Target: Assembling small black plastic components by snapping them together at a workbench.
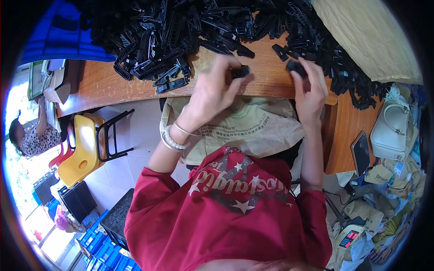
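Observation:
My left hand (212,88) is raised over the near edge of the wooden table, its thumb and fingers closed on a small black plastic part (241,71). To the right, my right hand (312,88) pinches another black plastic part (296,68) between thumb and fingertips. The two parts are apart, and some blur hides their detail. Beyond my left hand lies a large heap of long black plastic pieces (153,40). A second heap of smaller black pieces (352,81) spreads beyond and beside my right hand. One loose black piece (280,52) lies between the heaps.
A brown paper sack (253,128) covers my lap under the table (266,86) edge. At right are a phone (360,153), a white handbag (389,131) and a large paper sack (370,36). A yellow chair (83,149) and another person (38,135) are at left.

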{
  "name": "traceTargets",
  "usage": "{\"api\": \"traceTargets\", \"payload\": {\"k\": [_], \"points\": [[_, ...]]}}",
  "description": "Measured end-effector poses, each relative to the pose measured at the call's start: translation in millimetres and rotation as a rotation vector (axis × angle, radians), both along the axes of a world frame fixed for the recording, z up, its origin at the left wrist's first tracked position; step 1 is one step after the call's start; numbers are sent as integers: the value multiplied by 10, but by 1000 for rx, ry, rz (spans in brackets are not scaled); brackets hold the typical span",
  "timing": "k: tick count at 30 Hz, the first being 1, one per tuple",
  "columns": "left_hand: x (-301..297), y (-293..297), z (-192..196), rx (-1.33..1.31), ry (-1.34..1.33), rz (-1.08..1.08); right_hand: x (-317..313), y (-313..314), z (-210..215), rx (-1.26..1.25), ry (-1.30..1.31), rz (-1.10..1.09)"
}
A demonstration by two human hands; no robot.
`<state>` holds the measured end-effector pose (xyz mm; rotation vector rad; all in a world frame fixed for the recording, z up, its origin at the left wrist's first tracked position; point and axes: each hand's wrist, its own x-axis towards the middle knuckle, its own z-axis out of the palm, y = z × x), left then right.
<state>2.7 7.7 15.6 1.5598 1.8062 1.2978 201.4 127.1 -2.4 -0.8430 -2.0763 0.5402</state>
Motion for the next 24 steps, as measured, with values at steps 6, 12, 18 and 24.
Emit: {"api": "traceTargets", "payload": {"k": [6,12,18,24], "points": [[-68,-19,-304,14,-259,-64,-75,-288,-71,-540,69,173],[-122,-32,-326,14,150,-49,-113,-212,-102,-315,6,307],[-83,-9,-337,71,123,-118,-256,-240,-140,-217,2,382],[-268,-32,-218,57,221,-43,-39,-182,-146,-197,58,123]]}}
